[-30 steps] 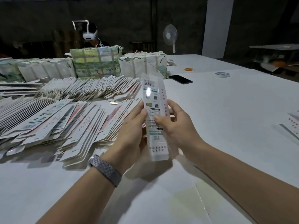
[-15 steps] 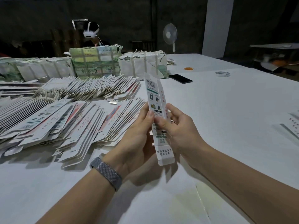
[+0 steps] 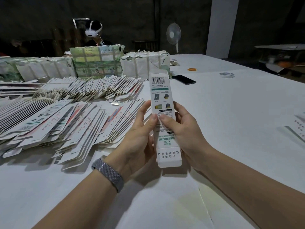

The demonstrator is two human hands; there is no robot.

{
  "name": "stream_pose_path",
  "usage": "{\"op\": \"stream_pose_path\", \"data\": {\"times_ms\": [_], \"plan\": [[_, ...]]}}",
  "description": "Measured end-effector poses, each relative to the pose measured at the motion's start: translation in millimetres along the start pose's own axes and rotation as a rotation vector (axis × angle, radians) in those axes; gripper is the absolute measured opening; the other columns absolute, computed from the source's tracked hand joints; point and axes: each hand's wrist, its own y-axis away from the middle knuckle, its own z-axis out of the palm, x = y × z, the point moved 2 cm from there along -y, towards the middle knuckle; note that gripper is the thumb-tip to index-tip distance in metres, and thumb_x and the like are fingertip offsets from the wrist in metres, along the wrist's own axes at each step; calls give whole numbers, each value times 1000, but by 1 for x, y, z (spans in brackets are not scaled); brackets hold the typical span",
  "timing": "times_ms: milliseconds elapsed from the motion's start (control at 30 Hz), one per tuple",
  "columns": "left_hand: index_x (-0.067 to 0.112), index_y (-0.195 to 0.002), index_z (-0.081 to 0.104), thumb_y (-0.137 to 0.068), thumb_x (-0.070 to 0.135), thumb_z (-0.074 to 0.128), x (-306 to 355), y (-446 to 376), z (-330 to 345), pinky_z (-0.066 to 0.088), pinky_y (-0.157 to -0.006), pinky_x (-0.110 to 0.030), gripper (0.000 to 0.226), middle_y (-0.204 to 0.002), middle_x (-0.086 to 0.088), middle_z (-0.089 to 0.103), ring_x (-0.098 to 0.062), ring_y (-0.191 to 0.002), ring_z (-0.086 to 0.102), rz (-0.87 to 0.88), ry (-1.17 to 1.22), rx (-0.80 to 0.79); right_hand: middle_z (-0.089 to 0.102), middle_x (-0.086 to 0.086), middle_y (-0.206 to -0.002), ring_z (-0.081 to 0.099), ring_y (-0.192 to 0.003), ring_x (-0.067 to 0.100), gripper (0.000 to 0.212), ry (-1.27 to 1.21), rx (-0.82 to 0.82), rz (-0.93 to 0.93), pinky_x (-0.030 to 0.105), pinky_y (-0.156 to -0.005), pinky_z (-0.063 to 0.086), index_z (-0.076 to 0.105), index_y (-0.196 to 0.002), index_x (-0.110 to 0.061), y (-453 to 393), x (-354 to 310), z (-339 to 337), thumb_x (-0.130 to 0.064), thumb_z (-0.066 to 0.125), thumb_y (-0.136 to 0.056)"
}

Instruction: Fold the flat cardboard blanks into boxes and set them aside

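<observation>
A long, narrow white cardboard blank (image 3: 162, 103) with a barcode, small product pictures and green lettering stands upright above the table, printed face toward me. My left hand (image 3: 140, 138) grips its left edge, thumb on the front. My right hand (image 3: 181, 129) grips its right edge, thumb pressed on the front beside the left thumb. Its lower flap hangs just over the white table (image 3: 231, 121). Fanned rows of flat blanks (image 3: 57, 126) lie to the left, with a second row of blanks (image 3: 92, 90) behind them.
Strapped bundles of blanks (image 3: 97, 61) stand at the back of the table. A black phone (image 3: 184, 79), a tape roll (image 3: 227, 74) and an orange ring (image 3: 192, 69) lie far right of them. A person with a white headset (image 3: 93, 31) sits behind. More printed blanks (image 3: 298, 128) lie at the right edge.
The blank has turned from edge-on back to showing its printed front squarely. Both hands have shifted lower and closer together on it, thumbs now meeting on the front.
</observation>
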Motion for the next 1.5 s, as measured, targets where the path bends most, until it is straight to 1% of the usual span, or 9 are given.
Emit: {"op": "stream_pose_path", "data": {"times_ms": [167,433,600,800,967,1133,1267,1367,1500], "plan": [[43,-136,50,-91,30,61,2,0,-3,56,-69,-38,48,-108,-4,76,-17,-73,71,5,-132,38,76,4,-106,75,-87,26,29,-43,19,55,43,-75,62,57,-130,-19,-3,-3,-4,-20,57,-101],[49,-131,54,-84,43,65,9,2,-6,60,-65,-37,49,-104,-4,78,-20,-87,75,8,-279,65,77,5,-100,75,-86,25,26,-57,90,43,43,-77,62,59,-127,-16,-4,0,-3,-21,57,-102],[47,-120,62,-83,56,58,15,2,-7,58,-59,-30,39,-98,2,78,-14,-81,76,70,-366,133,78,4,-98,75,-89,23,27,14,70,0,40,-78,62,60,-128,-21,-2,1,-1,-21,57,-102],[23,-121,58,-81,39,68,23,4,-11,55,-56,-26,44,-95,-1,75,-13,-77,73,169,-366,177,78,5,-93,75,-83,19,25,30,-17,-10,31,-68,61,61,-124,-28,2,-3,1,-17,55,-102],[23,-124,55,-76,36,71,27,3,-10,55,-79,-39,53,-98,-10,65,-18,-85,68,232,-335,182,77,7,-102,74,-90,22,25,13,-109,-9,35,-77,61,65,-121,-26,2,-9,0,-16,51,-103],[19,-121,56,-75,27,70,26,3,-6,57,-59,-28,49,-90,-8,62,-14,-76,69,207,-223,122,77,-1,-104,72,-91,16,25,72,-99,-47,29,-73,59,68,-117,-31,-1,-16,-5,-18,52,-103],[18,-131,51,-80,20,70,22,4,-4,54,-55,-22,54,-84,-9,53,-12,-70,69,145,-242,13,74,10,-108,71,-96,26,30,14,-44,-53,41,-80,60,65,-126,-30,-4,-17,-12,-17,53,-101],[32,-139,43,-79,20,75,21,5,-6,55,-57,-25,69,-83,-6,54,-13,-73,68,121,-268,-36,66,25,-117,67,-104,42,43,-50,-49,-32,49,-85,59,60,-131,-33,-3,-18,-11,-17,58,-91],[48,-144,39,-81,20,77,22,6,-8,60,-68,-34,79,-95,-7,56,-19,-86,68,177,-281,-14,72,17,-109,69,-99,38,46,-31,-79,-56,55,-89,58,53,-136,-38,-3,-21,-11,-10,53,-98]]}}
